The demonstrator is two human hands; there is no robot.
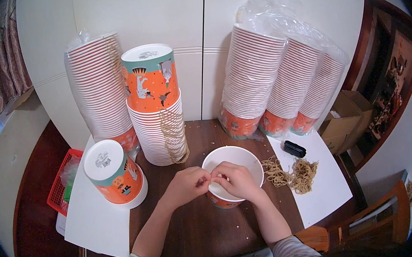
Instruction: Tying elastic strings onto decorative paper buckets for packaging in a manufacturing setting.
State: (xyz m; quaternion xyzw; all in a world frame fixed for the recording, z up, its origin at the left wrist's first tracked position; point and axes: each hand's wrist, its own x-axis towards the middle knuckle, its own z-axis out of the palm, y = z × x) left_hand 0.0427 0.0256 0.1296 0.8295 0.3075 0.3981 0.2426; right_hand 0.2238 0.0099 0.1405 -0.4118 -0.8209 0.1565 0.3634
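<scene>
A white-lined paper bucket (242, 159) with an orange outside stands upright at the table's middle. Over its near left rim, my left hand (188, 185) and my right hand (237, 180) meet, fingertips pinched together. Whatever lies between the fingers is too small to make out. Right of the bucket are two tangled bundles of tan cord (276, 172), the farther one on the white strip. More tan cords (173, 132) hang in loops down the side of a tall stack of nested paper buckets (153, 129), topped by an upside-down bucket (150, 79).
A short upside-down stack of buckets (113, 173) stands at left. Plastic-wrapped stacks rise at back left (97, 84) and back right (255, 68). A black object (294, 149) lies near the cords. Beyond the table are a red basket (56, 187) and a wooden chair (376, 216).
</scene>
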